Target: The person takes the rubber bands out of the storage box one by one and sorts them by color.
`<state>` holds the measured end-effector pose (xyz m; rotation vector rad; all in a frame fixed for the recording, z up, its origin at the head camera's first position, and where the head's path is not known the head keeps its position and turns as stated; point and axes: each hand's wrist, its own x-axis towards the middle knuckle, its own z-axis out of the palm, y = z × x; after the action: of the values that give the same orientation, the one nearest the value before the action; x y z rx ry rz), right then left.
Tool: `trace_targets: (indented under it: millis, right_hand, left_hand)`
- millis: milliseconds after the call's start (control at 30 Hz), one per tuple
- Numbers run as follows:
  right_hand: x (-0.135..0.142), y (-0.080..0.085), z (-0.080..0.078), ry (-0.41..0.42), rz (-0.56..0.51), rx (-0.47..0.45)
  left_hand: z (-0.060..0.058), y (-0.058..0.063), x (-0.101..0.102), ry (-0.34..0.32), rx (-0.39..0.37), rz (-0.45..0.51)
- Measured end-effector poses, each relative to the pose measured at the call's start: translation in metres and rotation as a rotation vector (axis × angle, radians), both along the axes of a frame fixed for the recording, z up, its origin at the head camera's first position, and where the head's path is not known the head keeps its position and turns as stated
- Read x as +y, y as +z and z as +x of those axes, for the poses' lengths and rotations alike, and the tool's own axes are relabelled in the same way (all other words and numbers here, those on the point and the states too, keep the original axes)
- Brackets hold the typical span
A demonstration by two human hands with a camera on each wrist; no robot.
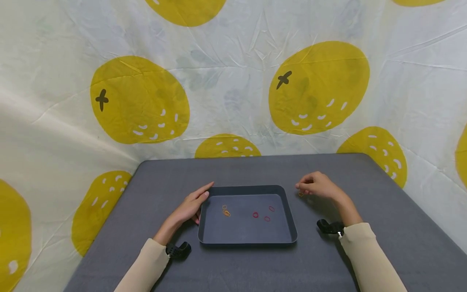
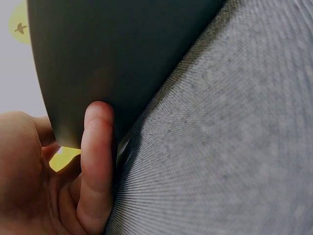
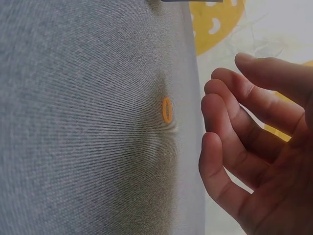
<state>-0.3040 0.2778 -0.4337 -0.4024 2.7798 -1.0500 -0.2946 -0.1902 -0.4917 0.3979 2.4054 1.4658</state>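
Note:
My left hand (image 1: 189, 206) holds the dark grey tray (image 1: 248, 244) at its far left corner. In the left wrist view, one finger (image 2: 98, 147) lies against the tray's outer wall, with the thumb side at the rim. To the right of the tray, my right hand (image 1: 318, 185) hovers above the table, over a small orange rubber band (image 3: 164, 110). Its fingers are loosely bent, with nothing seen between them and the thumb. Inside the tray, several orange bands (image 1: 227, 213) lie at the left and red bands (image 1: 255, 215) toward the right.
The tray stands on a grey cloth-covered table (image 1: 248, 267). Behind it hangs a white curtain (image 1: 226, 109) printed with yellow fruit shapes. Black wrist cameras sit at both cuffs, the right one (image 1: 330, 226) just above the tabletop.

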Motion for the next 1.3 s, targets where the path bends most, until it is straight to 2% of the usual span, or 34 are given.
trace_targets:
  millis: [667, 1300]
  right_hand:
    - [0.0, -0.002, 0.0, 0.008, -0.012, -0.015]
    - [-0.008, 0.014, 0.005, 0.043, 0.008, 0.016]
  left_hand:
    - [-0.003, 0.002, 0.002, -0.013, 0.0, 0.004]
    - [-0.001, 0.001, 0.001, -0.006, 0.002, -0.002]
